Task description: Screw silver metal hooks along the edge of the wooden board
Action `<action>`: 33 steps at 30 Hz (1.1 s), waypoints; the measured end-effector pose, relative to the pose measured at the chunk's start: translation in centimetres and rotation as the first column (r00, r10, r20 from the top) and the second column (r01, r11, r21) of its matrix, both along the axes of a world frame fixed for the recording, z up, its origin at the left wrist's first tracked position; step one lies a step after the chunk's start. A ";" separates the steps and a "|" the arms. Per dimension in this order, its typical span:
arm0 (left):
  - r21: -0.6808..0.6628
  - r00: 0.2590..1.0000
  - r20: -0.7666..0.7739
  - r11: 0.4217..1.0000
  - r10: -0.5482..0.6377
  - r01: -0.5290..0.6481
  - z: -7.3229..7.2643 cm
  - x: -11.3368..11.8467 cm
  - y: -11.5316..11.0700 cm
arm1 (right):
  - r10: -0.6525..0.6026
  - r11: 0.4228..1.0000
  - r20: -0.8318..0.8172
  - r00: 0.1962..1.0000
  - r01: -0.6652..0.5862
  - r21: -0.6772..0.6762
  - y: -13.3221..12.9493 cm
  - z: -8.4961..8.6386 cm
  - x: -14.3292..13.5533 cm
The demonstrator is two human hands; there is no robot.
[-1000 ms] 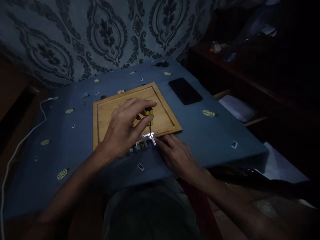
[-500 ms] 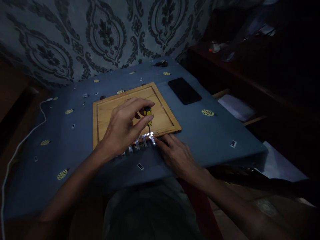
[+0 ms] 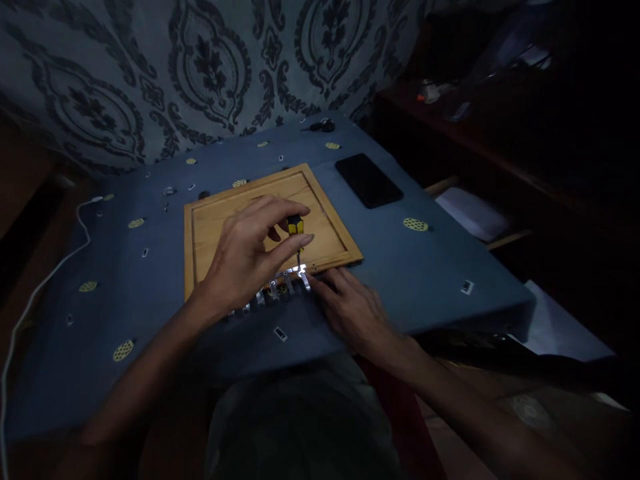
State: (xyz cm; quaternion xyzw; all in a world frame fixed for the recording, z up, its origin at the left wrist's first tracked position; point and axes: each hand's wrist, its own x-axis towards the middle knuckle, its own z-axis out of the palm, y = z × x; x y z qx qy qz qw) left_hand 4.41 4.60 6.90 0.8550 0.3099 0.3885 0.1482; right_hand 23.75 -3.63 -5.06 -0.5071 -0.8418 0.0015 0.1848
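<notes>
My left hand (image 3: 250, 250) grips a small screwdriver (image 3: 295, 227) with a yellow and black handle, held upright between thumb and fingers. Its tip meets a shiny metal hook rail (image 3: 274, 288) along the near edge of a framed wooden board (image 3: 320, 200). Several hooks hang from the rail toward me; my left hand and wrist cover its left part. My right hand (image 3: 355, 307) lies low at the board's near right corner, its fingers bent against the edge and the thumb side touching the rightmost hook. The screw under the tip is too small to make out.
A black phone (image 3: 369, 180) lies right of the board on the blue patterned tablecloth (image 3: 440, 280). Dark keys or a similar small item (image 3: 321, 125) rest at the back. A white cable (image 3: 37, 290) runs down the left side. Small metal bits (image 3: 169, 191) lie left of the board.
The screwdriver handle has turned slightly, and my left thumb has slid a little to the right across it. My right hand stays in place.
</notes>
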 end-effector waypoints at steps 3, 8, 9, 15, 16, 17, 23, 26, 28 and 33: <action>0.011 1.000 0.002 1.000 0.018 -0.018 0.0 0.0 -0.1 | 0.007 1.000 -0.001 1.000 -0.007 -0.005 0.0 0.1 0.1; -0.002 0.999 -0.033 1.000 0.023 -0.023 0.2 -0.2 -0.2 | 0.020 0.999 -0.007 1.000 -0.020 -0.033 0.0 0.0 0.2; -0.006 0.999 -0.029 1.000 0.031 -0.031 0.2 -0.1 -0.2 | 0.019 0.999 -0.006 1.000 -0.020 -0.034 0.0 -0.1 0.2; 0.019 0.999 0.005 0.999 0.047 -0.047 -0.1 -0.1 -0.2 | 0.019 1.000 -0.002 1.000 -0.019 -0.015 0.0 0.0 0.2; 0.020 0.999 -0.003 0.999 0.037 -0.037 0.0 -0.2 -0.2 | 0.016 1.000 0.000 1.000 -0.016 -0.022 0.0 0.0 0.2; 0.017 0.999 -0.015 0.999 0.029 -0.029 0.1 -0.2 -0.3 | 0.012 1.000 0.001 1.000 -0.012 -0.028 0.0 0.0 0.2; 0.011 0.998 -0.041 0.999 0.042 -0.042 0.2 -0.2 -0.4 | 0.003 1.000 -0.009 1.000 -0.003 0.002 -0.1 -0.1 0.0; 0.038 0.999 -0.018 0.998 0.045 -0.044 -0.1 -0.2 -0.3 | -0.002 1.000 -0.010 1.000 0.002 -0.004 -0.1 -0.2 0.1; 0.034 0.999 -0.023 0.999 0.033 -0.032 0.0 -0.3 -0.3 | 0.002 1.000 -0.017 1.000 -0.002 -0.022 -0.1 -0.3 0.1; -0.009 0.998 -0.042 0.999 0.039 -0.039 0.2 -0.3 -0.4 | 0.002 1.000 -0.029 1.000 -0.002 -0.019 -0.1 -0.3 0.0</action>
